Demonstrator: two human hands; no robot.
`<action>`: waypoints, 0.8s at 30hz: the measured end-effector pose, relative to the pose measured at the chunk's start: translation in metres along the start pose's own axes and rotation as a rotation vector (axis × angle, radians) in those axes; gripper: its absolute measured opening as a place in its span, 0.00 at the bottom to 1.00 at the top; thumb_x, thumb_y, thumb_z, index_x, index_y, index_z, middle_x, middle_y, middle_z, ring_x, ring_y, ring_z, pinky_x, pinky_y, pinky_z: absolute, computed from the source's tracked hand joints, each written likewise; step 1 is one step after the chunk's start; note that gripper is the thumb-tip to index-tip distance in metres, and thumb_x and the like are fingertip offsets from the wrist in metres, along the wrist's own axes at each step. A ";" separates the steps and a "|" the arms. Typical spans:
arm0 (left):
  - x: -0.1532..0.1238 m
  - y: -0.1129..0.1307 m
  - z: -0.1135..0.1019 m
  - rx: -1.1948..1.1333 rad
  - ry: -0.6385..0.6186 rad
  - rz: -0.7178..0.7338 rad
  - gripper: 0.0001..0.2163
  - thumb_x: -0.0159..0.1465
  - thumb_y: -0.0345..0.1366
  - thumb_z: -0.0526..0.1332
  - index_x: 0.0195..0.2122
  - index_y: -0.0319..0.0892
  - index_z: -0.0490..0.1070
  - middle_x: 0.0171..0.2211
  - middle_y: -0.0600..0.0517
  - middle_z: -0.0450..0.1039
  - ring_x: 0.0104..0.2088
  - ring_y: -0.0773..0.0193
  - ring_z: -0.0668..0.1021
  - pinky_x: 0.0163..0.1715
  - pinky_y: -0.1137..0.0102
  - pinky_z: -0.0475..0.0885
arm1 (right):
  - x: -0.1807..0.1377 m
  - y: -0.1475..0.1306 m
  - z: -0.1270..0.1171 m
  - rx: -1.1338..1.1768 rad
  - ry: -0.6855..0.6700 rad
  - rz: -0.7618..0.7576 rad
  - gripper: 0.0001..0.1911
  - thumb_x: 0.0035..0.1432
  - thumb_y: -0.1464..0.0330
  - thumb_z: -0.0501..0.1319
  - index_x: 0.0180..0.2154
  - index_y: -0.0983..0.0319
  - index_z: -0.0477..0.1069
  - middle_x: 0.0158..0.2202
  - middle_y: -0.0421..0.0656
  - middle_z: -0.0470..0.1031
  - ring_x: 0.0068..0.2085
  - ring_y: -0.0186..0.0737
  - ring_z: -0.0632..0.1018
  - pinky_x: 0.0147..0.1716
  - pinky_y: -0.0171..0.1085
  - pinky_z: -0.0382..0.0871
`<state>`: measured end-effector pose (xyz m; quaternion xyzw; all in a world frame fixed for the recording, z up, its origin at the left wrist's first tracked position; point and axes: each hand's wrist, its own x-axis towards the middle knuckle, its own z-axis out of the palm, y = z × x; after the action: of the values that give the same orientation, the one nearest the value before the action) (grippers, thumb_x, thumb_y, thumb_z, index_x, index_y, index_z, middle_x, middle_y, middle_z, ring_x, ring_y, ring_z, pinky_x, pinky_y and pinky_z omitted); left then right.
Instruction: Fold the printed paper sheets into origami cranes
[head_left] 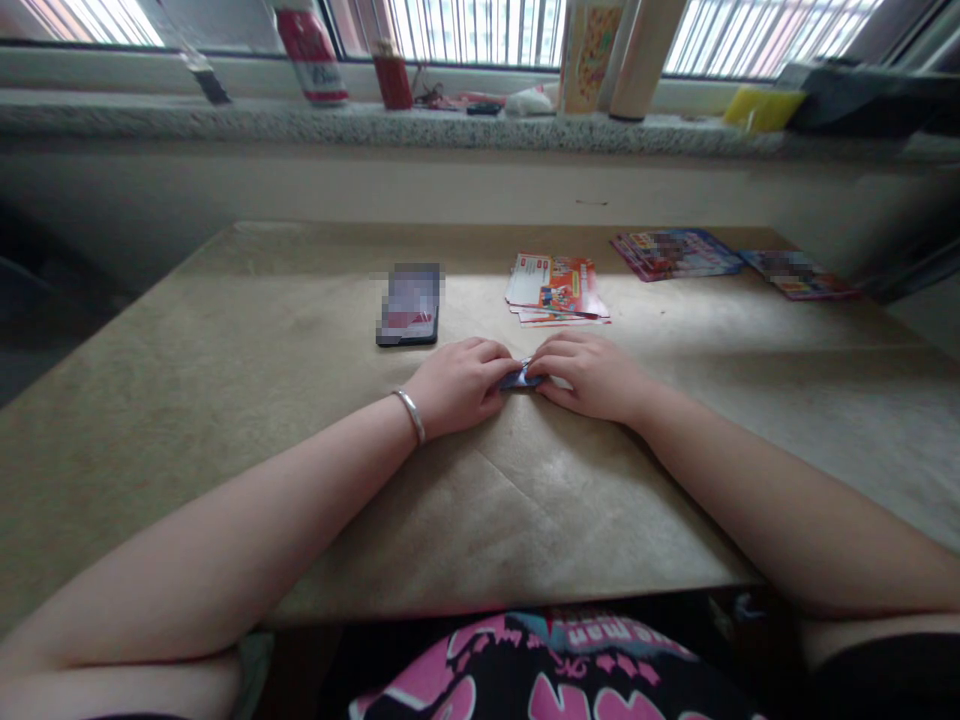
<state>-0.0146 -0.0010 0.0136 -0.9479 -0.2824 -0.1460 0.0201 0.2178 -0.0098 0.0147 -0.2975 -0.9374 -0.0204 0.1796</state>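
Observation:
Both my hands meet at the middle of the brown table [225, 400]. My left hand [459, 383], with a silver bangle on the wrist, has its fingers curled onto a small dark blue folded piece of paper [523, 378]. My right hand [592, 375] pinches the same piece from the other side. Most of the paper is hidden under the fingers. The piece rests on the tabletop between the two hands.
A dark phone [409, 304] lies just beyond my left hand. A stack of red and white leaflets [556, 290] lies beyond my right hand, with more coloured leaflets [675, 253] at the far right. The windowsill [375, 122] holds a can, bottles and small items.

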 end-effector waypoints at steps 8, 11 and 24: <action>0.001 -0.008 0.005 0.074 0.098 0.036 0.14 0.62 0.28 0.56 0.45 0.45 0.76 0.42 0.51 0.77 0.41 0.59 0.75 0.44 0.64 0.71 | 0.002 -0.007 0.002 -0.132 -0.001 0.011 0.13 0.65 0.65 0.55 0.40 0.60 0.78 0.39 0.45 0.79 0.40 0.43 0.72 0.41 0.41 0.64; 0.002 -0.007 0.004 0.086 0.074 0.040 0.12 0.64 0.28 0.55 0.43 0.45 0.77 0.40 0.50 0.77 0.40 0.60 0.74 0.42 0.64 0.71 | 0.003 -0.010 0.002 -0.130 -0.010 0.032 0.13 0.65 0.66 0.55 0.38 0.61 0.78 0.36 0.46 0.78 0.39 0.43 0.71 0.40 0.40 0.63; 0.007 -0.001 0.006 0.096 0.032 -0.011 0.10 0.66 0.38 0.58 0.35 0.40 0.76 0.35 0.48 0.74 0.37 0.60 0.74 0.38 0.67 0.71 | 0.007 -0.014 0.007 -0.012 0.014 0.176 0.10 0.60 0.70 0.57 0.36 0.62 0.78 0.34 0.46 0.77 0.38 0.42 0.73 0.41 0.38 0.64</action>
<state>-0.0081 0.0045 0.0100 -0.9419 -0.2938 -0.1476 0.0693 0.2025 -0.0170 0.0114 -0.3798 -0.9062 -0.0120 0.1854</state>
